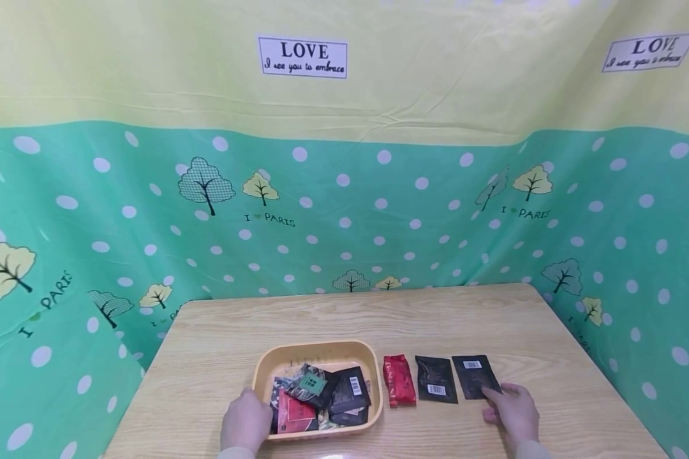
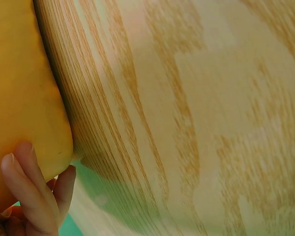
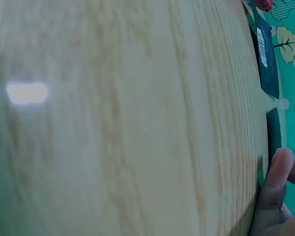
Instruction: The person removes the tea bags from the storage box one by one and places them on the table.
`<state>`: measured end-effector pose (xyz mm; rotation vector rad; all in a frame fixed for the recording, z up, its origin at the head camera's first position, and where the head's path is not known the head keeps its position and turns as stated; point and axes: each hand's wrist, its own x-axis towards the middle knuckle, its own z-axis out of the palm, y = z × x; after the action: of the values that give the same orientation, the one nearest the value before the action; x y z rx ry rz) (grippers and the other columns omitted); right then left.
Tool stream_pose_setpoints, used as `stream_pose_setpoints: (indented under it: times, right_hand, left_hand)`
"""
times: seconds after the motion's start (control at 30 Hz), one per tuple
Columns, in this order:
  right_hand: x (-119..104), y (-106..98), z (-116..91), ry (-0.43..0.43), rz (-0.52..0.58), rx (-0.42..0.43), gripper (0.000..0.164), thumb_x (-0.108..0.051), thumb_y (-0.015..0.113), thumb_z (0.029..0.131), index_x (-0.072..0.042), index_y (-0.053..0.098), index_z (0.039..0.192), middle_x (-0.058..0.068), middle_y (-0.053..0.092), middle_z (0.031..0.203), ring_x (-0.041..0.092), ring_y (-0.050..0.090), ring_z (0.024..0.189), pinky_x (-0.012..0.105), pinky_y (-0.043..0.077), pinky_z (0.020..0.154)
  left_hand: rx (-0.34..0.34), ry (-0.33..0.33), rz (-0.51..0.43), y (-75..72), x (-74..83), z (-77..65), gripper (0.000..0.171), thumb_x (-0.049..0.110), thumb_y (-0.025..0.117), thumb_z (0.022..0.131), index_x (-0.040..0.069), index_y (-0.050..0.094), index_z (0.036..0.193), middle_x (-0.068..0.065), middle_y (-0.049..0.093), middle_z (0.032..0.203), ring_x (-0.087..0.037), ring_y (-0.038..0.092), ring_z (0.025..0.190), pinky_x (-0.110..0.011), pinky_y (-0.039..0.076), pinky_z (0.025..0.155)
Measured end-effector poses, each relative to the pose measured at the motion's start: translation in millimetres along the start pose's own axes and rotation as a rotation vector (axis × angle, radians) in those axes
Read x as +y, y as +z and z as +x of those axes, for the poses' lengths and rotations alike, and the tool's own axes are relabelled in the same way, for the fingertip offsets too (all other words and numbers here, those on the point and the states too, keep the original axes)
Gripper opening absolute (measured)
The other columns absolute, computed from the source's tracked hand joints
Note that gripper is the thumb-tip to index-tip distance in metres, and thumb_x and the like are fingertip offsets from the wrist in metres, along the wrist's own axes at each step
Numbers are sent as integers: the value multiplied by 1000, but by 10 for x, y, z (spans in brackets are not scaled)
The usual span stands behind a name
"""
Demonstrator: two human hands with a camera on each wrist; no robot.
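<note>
A tan plastic bin (image 1: 316, 436) stands on the table, holding several black, red and patterned packets. My left hand (image 1: 245, 421) grips its left side near the front corner; in the left wrist view, the fingers (image 2: 32, 184) lie against the bin's outer wall (image 2: 24, 88). To the right of the bin, a red packet (image 1: 399, 380), a black packet with a white barcode label (image 1: 435, 377) and another black packet (image 1: 473, 375) lie in a row. My right hand (image 1: 513, 411) pinches the lower right corner of this last one, thumb (image 3: 280, 169) at its edge in the right wrist view.
All this is on a light wood-grain table (image 1: 344, 315). A green and yellow printed curtain (image 1: 344, 191) hangs behind the table and along both sides. Inside the bin, a black packet with a green label (image 1: 312, 384) overlaps a red-labelled packet (image 1: 295, 411).
</note>
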<state>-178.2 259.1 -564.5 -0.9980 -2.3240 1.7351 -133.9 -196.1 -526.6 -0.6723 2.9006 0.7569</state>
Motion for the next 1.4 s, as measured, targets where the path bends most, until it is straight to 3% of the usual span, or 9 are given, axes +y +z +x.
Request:
stream_pose_setpoints:
  times: [0.13, 0.3, 0.6, 0.87, 1.1, 1.4]
  right_hand:
    - [0, -6, -6, -7, 3, 8, 66, -11, 64, 79, 17, 29, 129, 13, 60, 62, 12, 57, 41, 34, 54, 46]
    - [-50, -6, -51, -25, 27, 7, 59, -11, 63, 80, 15, 33, 124, 12, 59, 67, 13, 57, 44, 34, 54, 45]
    - [-306, 79, -186, -159, -89, -90, 50, -18, 60, 84, 8, 41, 123, 8, 59, 68, 13, 54, 49, 29, 49, 45]
    - [-609, 302, -442, -224, -46, -216, 42, -16, 63, 83, 3, 47, 118, 5, 59, 72, 14, 55, 56, 26, 50, 50]
    - [-772, 587, -796, -289, -1, -313, 35, -14, 67, 81, 2, 55, 110, 7, 61, 72, 15, 57, 55, 27, 52, 52]
    - [-846, 1000, -1203, -480, -40, -451, 33, -16, 74, 75, -2, 62, 102, 4, 63, 78, 13, 59, 67, 22, 51, 57]
  left_hand:
    - [0, 7, -1, 0, -3, 1, 33, 8, 53, 79, -17, 50, 100, -30, 60, 82, -40, 62, 74, -50, 51, 64]
    - [-6, 6, -2, -2, -1, -1, 33, 8, 52, 80, -17, 50, 101, -30, 60, 83, -40, 62, 74, -50, 51, 64]
    - [1, 10, -8, -27, 11, -13, 34, 8, 53, 79, -17, 50, 101, -30, 60, 83, -40, 62, 74, -50, 51, 64]
    - [-9, -7, -16, -27, 18, -7, 34, 7, 53, 80, -17, 50, 103, -30, 60, 83, -37, 62, 73, -49, 52, 64]
    - [-7, 0, -21, -40, 47, -2, 33, 8, 54, 80, -16, 51, 102, -28, 60, 81, -37, 63, 73, -49, 52, 64]
    - [0, 2, -18, -34, 35, -6, 33, 9, 54, 79, -16, 51, 101, -28, 60, 81, -38, 62, 73, -49, 51, 63]
